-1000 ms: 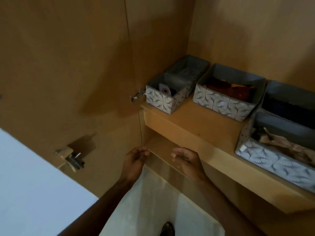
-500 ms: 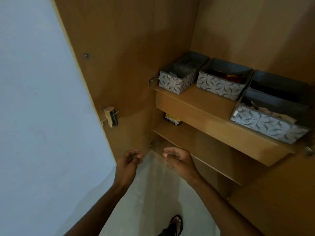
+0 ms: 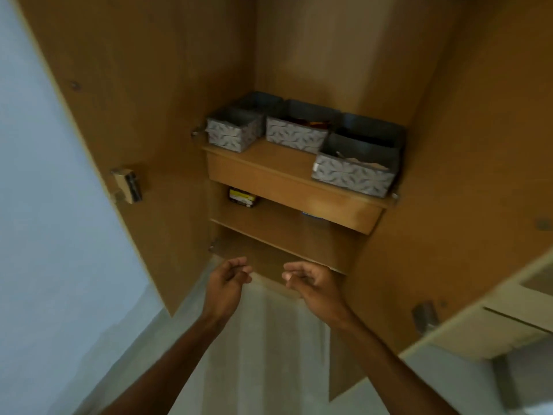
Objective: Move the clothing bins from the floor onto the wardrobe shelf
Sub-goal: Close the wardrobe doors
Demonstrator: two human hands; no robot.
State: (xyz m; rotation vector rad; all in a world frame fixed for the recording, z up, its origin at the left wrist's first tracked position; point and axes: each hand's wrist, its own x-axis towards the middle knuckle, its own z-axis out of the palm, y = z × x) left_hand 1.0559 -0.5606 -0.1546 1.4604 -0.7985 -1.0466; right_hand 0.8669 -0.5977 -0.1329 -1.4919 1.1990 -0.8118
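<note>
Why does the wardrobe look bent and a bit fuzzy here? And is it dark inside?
In the head view, the wide-angle lens splays and slightly bows the straight edges of the wardrobe door. Also in the head view, a slight smear softens the pattern on the bins. The light in that view is dim and warm, the bins' insides and the space under the shelf lie in shadow, and there is no glare.

Fabric bins (image 3: 294, 134) are crowding the wardrobe shelf (image 3: 278, 157).
A bare strip is lying open at its front middle; the left door (image 3: 134, 100) and right door (image 3: 484, 160) are flanking the approach, and what seems a small carton (image 3: 243, 199) is sitting at the left end of the lower shelf (image 3: 284, 229).
</note>
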